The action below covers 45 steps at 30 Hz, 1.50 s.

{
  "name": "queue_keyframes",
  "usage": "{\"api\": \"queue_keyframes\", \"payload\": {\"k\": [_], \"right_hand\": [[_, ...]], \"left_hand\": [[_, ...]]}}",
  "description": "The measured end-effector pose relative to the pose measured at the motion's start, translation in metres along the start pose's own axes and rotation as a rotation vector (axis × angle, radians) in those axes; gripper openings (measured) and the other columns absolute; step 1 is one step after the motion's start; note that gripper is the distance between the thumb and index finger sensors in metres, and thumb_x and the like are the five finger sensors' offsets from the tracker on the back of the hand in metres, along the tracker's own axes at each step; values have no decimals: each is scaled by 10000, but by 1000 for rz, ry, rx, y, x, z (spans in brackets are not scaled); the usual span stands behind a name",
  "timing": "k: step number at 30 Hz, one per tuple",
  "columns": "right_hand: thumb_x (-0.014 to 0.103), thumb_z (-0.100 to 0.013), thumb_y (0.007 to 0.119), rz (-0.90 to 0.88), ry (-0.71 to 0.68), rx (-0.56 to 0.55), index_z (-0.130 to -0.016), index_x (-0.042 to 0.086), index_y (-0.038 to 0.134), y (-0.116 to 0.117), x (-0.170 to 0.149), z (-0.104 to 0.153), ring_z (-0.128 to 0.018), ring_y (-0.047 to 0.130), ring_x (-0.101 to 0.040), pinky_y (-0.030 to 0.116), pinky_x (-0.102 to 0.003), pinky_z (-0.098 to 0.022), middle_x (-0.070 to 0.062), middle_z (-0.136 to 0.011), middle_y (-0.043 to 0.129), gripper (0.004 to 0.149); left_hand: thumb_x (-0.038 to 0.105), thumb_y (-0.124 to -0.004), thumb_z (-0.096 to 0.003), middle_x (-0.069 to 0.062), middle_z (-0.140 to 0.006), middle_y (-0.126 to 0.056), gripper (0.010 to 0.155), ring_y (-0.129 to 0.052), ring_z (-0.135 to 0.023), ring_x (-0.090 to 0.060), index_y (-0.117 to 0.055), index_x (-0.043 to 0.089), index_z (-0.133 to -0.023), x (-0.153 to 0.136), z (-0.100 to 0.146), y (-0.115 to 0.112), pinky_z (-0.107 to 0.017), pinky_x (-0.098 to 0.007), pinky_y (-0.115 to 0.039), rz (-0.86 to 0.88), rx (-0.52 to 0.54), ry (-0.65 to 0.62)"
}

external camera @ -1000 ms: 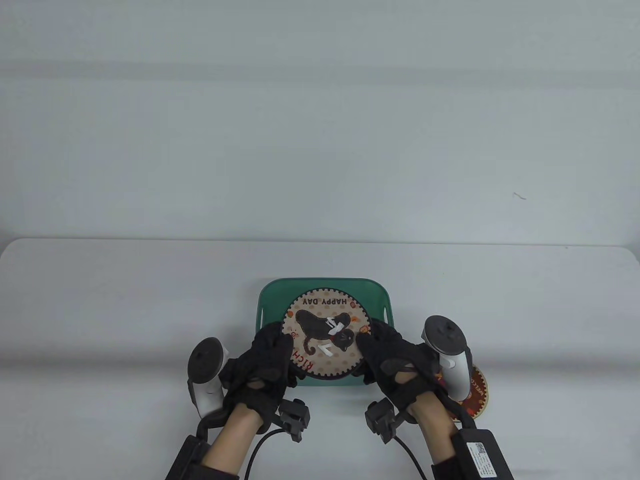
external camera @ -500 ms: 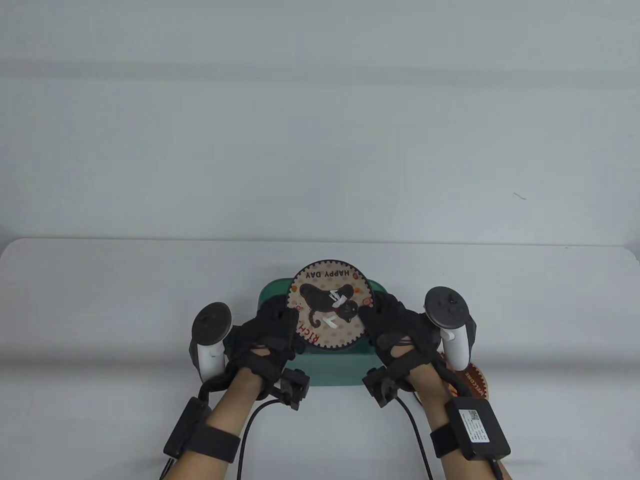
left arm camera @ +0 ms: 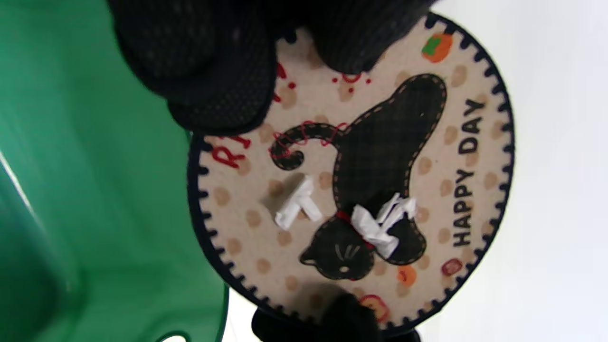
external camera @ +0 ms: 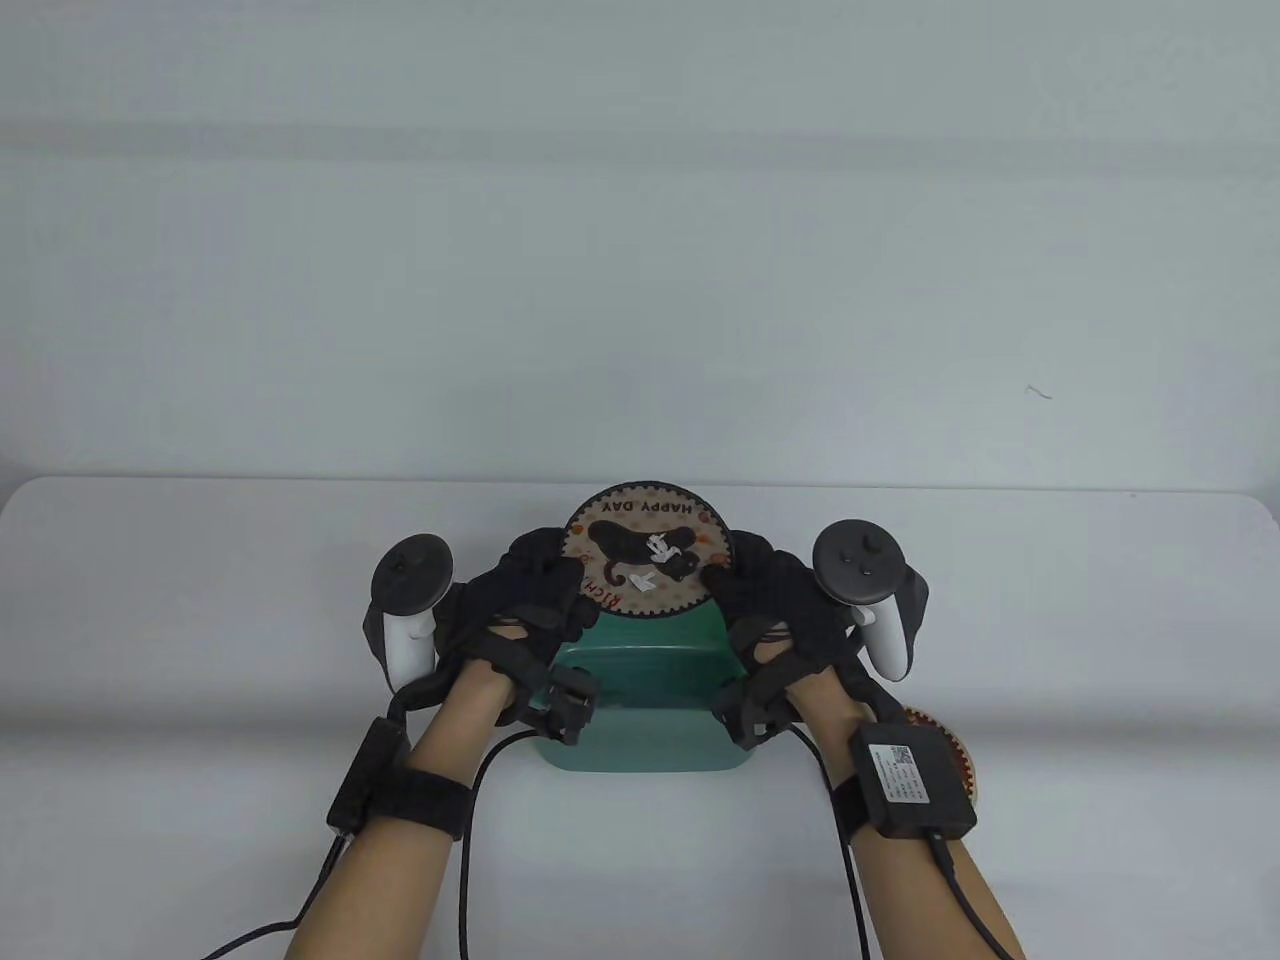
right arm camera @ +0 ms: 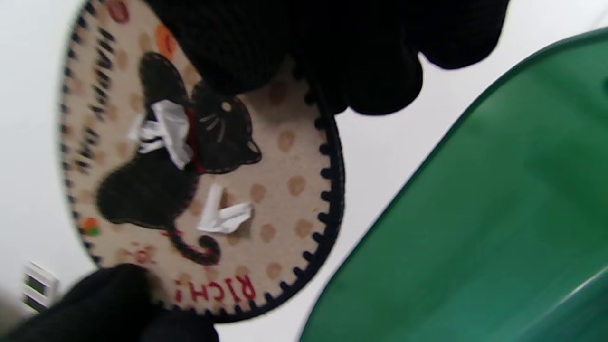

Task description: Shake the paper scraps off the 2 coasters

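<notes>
A round cat coaster [external camera: 645, 548] printed "HAPPY DAY" hangs above the far edge of the green tray [external camera: 640, 720], tilted. My left hand [external camera: 555, 588] pinches its left rim and my right hand [external camera: 738, 580] pinches its right rim. Two white paper scraps [external camera: 655, 550] still lie on its face, near the cat's neck [left arm camera: 382, 223] and by the tail [left arm camera: 297, 204]. The right wrist view shows the same scraps [right arm camera: 164, 126] and the coaster [right arm camera: 266, 190]. A second coaster [external camera: 955, 755] lies on the table at the right, mostly hidden behind my right wrist.
The green tray [left arm camera: 95, 190] sits below and nearer than the held coaster, its rim [right arm camera: 427, 166] close to the coaster's edge. The white table [external camera: 200, 600] spreads to both sides, with a pale wall behind it.
Both hands have lifted the coaster off the tray and carried it up and away toward the far edge. It is now more tilted. The scraps have stayed on it.
</notes>
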State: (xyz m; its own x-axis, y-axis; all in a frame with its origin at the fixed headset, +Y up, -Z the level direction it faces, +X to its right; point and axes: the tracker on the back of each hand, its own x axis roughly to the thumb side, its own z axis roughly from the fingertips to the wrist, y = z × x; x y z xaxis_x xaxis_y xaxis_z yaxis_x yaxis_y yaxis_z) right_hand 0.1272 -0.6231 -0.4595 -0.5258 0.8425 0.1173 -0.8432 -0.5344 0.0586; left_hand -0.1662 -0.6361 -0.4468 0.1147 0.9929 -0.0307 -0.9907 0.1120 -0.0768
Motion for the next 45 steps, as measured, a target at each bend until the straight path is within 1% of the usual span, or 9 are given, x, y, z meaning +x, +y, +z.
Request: {"api": "queue_keyframes", "payload": {"k": [15,24,28,31,34,36,39,42,45], "right_hand": [[294,-437,774,148,8,-60,-851,233,619,4,-12,3,-776,681,-283,596,-450,-570,-70,-923,614,446],[301,-445,753,98,-6,-166,-908,212,495,-39,-45,69,-807,624,-295,575,-443,-581,-88,-954,532,538],[306,-448,747,89,46,-200,-908,207,501,-51,-76,98,-797,640,-294,587,-441,-573,-91,-948,546,531],[306,-448,744,73,95,-211,-901,204,520,-44,-103,114,-786,656,-295,595,-442,-566,-94,-940,566,516],[307,-447,744,106,156,-175,-900,195,528,-33,-127,120,-776,664,-304,599,-447,-558,-106,-934,576,514],[319,-448,738,165,171,-149,-904,203,514,-32,-132,122,-778,663,-296,600,-440,-562,-97,-937,570,521],[315,-447,738,150,172,-157,-898,198,527,-31,-134,121,-769,675,-296,606,-442,-556,-99,-928,586,512],[316,-445,739,167,167,-148,-898,198,528,-30,-133,121,-767,676,-297,606,-442,-555,-100,-927,588,513],[314,-446,737,178,160,-132,-901,203,519,-27,-132,121,-767,676,-297,607,-442,-555,-100,-928,586,517]], "left_hand": [[332,-771,-488,-149,-864,-764,428,-924,-604,-377,-722,223,-899,-12,-11,-9,-415,-408,-834,-126,-32,-35],[331,-761,-488,-135,-822,-809,428,-969,-509,-347,-710,197,-891,12,6,-8,-348,-372,-854,-35,140,-224],[336,-759,-492,-131,-810,-819,424,-978,-488,-335,-708,191,-888,16,2,-7,-335,-357,-862,-407,21,-52],[303,-775,-469,-163,-786,-836,428,-984,-460,-367,-729,163,-871,18,4,-7,-308,-387,-861,-315,220,-169],[320,-749,-492,-149,-806,-810,428,-975,-476,-346,-686,179,-892,22,1,-11,-325,-370,-856,-503,28,-32],[322,-755,-477,-139,-800,-826,429,-987,-475,-342,-705,186,-882,28,5,-11,-321,-370,-866,-513,185,-147],[306,-765,-484,-160,-781,-837,423,-988,-457,-355,-711,157,-876,31,0,-17,-308,-383,-863,-596,-5,-13],[301,-772,-467,-160,-772,-851,426,-995,-461,-366,-730,149,-862,34,7,-13,-307,-391,-870,-598,210,-167],[311,-759,-486,-151,-770,-845,422,-997,-453,-345,-707,144,-870,30,5,-23,-307,-372,-870,-858,-51,17]]}}
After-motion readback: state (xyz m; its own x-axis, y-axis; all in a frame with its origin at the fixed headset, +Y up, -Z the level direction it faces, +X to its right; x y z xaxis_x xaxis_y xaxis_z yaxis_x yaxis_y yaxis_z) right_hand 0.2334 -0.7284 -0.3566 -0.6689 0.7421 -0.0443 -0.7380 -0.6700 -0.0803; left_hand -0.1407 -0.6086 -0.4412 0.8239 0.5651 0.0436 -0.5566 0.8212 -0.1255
